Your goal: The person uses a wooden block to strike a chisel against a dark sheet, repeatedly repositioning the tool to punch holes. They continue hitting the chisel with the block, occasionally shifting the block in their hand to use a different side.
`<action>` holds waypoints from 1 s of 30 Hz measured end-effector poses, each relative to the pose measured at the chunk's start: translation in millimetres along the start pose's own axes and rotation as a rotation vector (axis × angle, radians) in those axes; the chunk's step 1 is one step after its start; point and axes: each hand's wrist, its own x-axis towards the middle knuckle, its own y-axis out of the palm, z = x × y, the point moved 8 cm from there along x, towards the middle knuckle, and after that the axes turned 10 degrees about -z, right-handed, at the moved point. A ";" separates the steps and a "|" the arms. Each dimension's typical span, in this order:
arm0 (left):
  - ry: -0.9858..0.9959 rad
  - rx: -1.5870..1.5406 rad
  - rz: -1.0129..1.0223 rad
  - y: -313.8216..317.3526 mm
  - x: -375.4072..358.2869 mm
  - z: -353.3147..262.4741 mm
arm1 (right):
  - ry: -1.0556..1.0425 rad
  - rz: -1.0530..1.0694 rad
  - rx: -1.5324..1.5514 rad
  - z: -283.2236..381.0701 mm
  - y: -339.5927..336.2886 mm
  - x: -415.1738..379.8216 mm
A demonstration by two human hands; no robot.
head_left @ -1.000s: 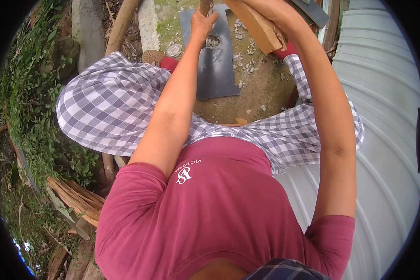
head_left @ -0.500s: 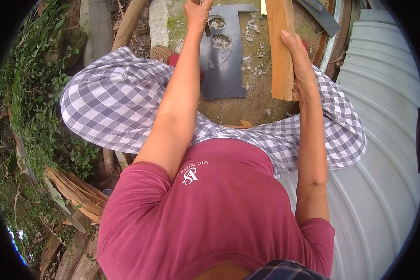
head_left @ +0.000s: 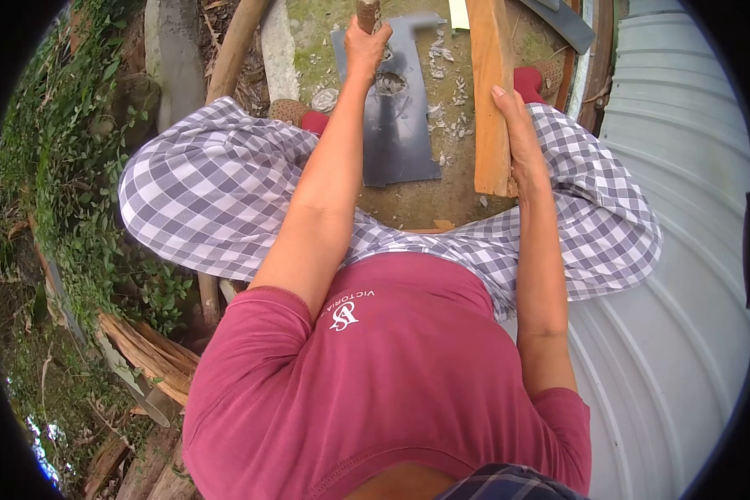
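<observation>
My left hand is closed around a short brown handle, above the upper left part of a dark grey sheet. A ragged hole shows in the sheet, with another partly hidden by my hand. A grey blurred shape lies at the sheet's top right; I cannot tell if it belongs to the tool. My right hand grips the right edge of a long wooden board, thumb on its face, fingers mostly hidden. The board is beside the sheet, not touching it.
Pale chips are scattered on the ground between sheet and board. Ribbed metal sheeting lies at the right. Poles and greenery are at the left. Another dark strip sits at the upper right.
My left hand has moved slightly down and right, and the brown handle now shows above it. The board and my right hand have shifted left and slightly down in view.
</observation>
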 end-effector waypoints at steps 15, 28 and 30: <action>0.094 0.063 -0.130 14.1 -6.5 -14.6 | -0.540 0.008 -0.255 178.4 46.1 29.0; 0.092 0.075 -0.088 23.6 -27.3 -19.4 | -0.436 0.102 -0.188 237.9 91.3 35.5; 0.083 0.063 -0.107 25.5 -27.3 -15.7 | -0.393 0.081 -0.199 228.4 84.4 48.4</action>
